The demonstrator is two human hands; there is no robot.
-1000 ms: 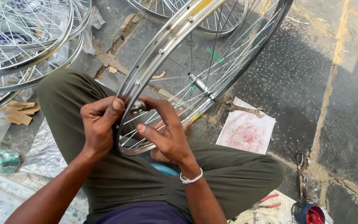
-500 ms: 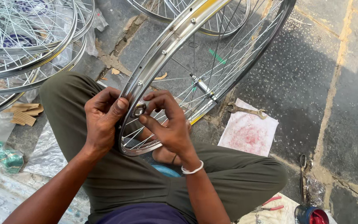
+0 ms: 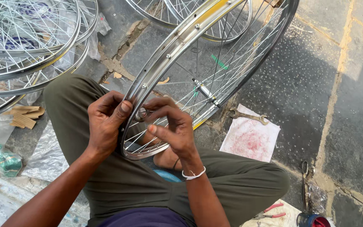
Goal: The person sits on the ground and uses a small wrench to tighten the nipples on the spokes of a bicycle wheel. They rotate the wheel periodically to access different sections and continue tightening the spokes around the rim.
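Head view: the bicycle wheel [image 3: 198, 80] fills the middle of the scene, its near rim resting against the person's lap and its far rim running out past the top edge. To the left, a stack of other spoked wheels [image 3: 26, 46] lies close by, and more rims cross the far side, so the left and far sides are crowded. The right is more open: bare stone paving [image 3: 341, 105] with only a double-ended spanner [image 3: 248, 116] lying on the far edge of a stained cloth [image 3: 251, 136] just right of the wheel. Scissors [image 3: 305, 176], red-handled pliers [image 3: 269, 211] and a small red-topped tin [image 3: 311, 220] lie at the near right. A green roll [image 3: 3, 157] lies at the near left.

The left hand [image 3: 106, 126] is curled around the near rim, thumb pressed on its inner face. The right hand [image 3: 171, 124] pinches narrowly with thumb and forefinger a small metal tool [image 3: 141, 113] set against the rim; its other fingers are spread loosely.

The wheel is shiny chromed steel with thin silver spokes, a yellow strip inside the rim channel, and an axle [image 3: 204, 91] at its hub.
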